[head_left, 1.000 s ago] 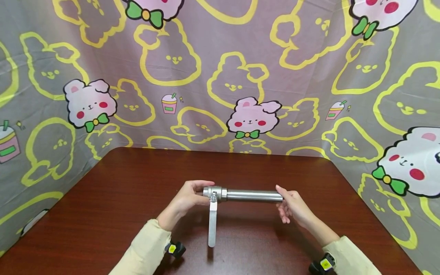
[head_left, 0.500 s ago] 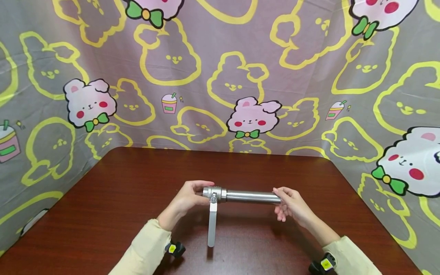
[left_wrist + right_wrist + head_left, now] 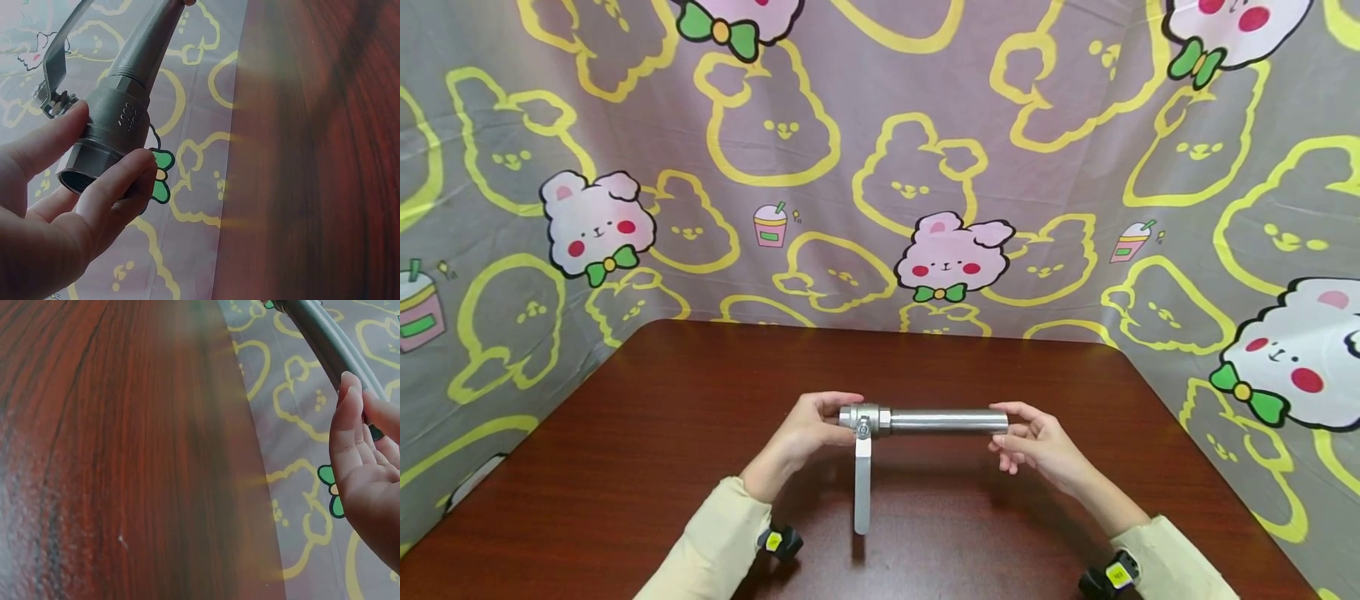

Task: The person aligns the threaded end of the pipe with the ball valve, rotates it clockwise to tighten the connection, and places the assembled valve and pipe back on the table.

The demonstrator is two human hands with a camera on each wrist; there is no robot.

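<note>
A silver metal ball valve (image 3: 871,417) is held level above the table in the head view. My left hand (image 3: 808,423) grips its left end, thumb on the near side and fingers round the far side. The valve's flat lever (image 3: 862,492) points toward me. A straight steel pipe (image 3: 943,422) extends to the right from the valve's hex end. At its far right end my right hand (image 3: 1045,448) holds the pipe between thumb and fingers. In the left wrist view the open mouth of the valve body (image 3: 115,122) shows near my fingers.
Below is a dark red-brown wooden table (image 3: 760,358) with rounded back corners. Around it hangs a grey curtain (image 3: 842,108) with yellow outlines and cartoon rabbits. Black wrist devices (image 3: 782,543) sit by the cream sleeves (image 3: 711,533).
My right fingers have shifted round the pipe end: the thumb has come down to the near side, the index finger lies along the top. The valve and pipe have shifted slightly left and up.
</note>
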